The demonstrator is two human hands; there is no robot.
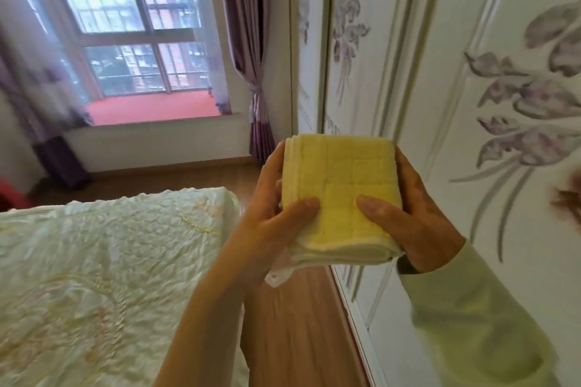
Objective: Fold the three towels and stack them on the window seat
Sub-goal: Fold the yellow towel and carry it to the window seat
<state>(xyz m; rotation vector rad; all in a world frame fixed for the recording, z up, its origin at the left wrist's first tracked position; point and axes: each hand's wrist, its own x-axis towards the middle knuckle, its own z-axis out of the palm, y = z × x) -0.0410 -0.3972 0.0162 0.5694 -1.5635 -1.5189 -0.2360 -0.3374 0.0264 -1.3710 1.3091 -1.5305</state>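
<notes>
**Item inspected:** a folded bundle of towels [339, 185], yellow quilted face uppermost, with paler white layers showing along its near edge. The number of towels in it cannot be counted from that edge. It rests on nothing and is carried in mid-air between the two grips.

**Left grip** [276, 207]: closed on the bundle's left side, thumb pressed on the yellow top, fingers wrapped underneath.

**Right grip** [415, 210]: closed on the right side in like manner, thumb on top, palm against the edge.

**Defect noted:** a loose white corner hangs out just below the left grip.

**Surroundings:**
- The window seat [151, 108], covered in red, lies well ahead of the grips and off to their left, under the window. No towel is seen on the visible part.
- The bed [110, 261] lies left of and below the grips.
- The flowered wardrobe doors [471, 104] stand close on the right.
- The wooden floor [298, 324] runs directly beneath.

**Assessment:** folding appears complete for what is held. The step in hand is judged to be the carry to the seat.

**Next move:** go forward and leftward past the bed corner. Hold the bundle level with both thumbs bearing down, so the layers do not slide. Then set it down flat on the red cover. The hanging corner wants tucking in first.
</notes>
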